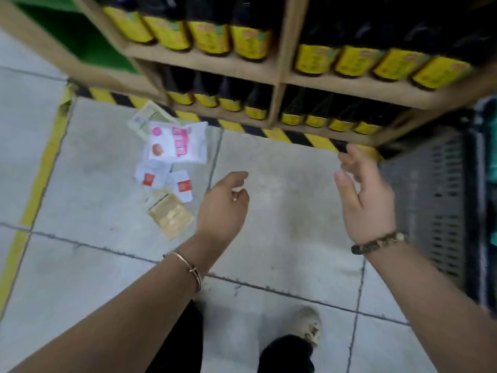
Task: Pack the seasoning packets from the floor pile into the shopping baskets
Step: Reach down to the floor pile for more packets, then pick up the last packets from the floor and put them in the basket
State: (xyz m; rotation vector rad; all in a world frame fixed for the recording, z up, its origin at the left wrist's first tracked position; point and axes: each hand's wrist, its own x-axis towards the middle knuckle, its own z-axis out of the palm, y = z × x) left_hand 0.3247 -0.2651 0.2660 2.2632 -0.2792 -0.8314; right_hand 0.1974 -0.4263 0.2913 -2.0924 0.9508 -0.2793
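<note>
Near: one shoe (309, 325) on grey tile, both forearms out. Left hand (223, 203) loosely curled and empty, just right of the pile. Right hand (363, 195) spread, empty, beside the grey basket (430, 205). Hands well apart.

Mid: seasoning packets (172, 157) on the floor, left of centre. Tan packet (170, 215) nearest, pink-and-white packet (177, 142) beyond it. Basket interior blurred and mostly off frame; contents not readable.

Risks: flat packets on smooth tile will probably skid from fingertips. Overlapping ones may shed a packet if lifted together. Basket sits well across from the pile, so a loose carry could drop short.

Far: bottles (231, 103) on the lowest shelf stand close behind the pile; a hasty reach could knock them.
</note>
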